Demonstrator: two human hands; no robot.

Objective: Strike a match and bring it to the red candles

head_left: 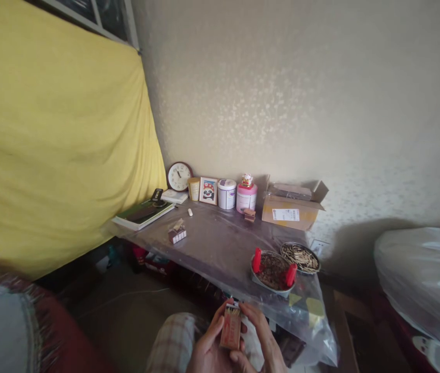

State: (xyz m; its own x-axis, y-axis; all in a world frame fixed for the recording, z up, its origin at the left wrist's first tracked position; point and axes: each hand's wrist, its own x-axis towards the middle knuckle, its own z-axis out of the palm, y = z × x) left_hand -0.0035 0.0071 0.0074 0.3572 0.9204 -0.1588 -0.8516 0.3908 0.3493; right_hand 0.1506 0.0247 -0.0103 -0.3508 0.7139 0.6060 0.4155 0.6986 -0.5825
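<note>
The matchbox (229,334) sits at six o'clock in the view, held above the lap just short of the near edge of the surface (216,243). Pale matchsticks (234,311) show at its twelve o'clock end. The left hand (208,344) has its fingers closed round it, thumb along the nine o'clock side. The right hand (264,336) curves loosely at three o'clock, a fingertip by the upper corner and the thumb near the lower one; I cannot tell whether it grips.

From the matchbox, a bowl (258,283) with red grips (257,260) lies toward one o'clock, a dish (319,263) of loose sticks (299,257) beyond it, and a small box (178,237) at eleven.

It should handle as very light, its card thin and easily crushed, the sticks brittle and apt to slide out if tipped. The long side edges look the best hold, pinched lightly, open end kept high.
</note>
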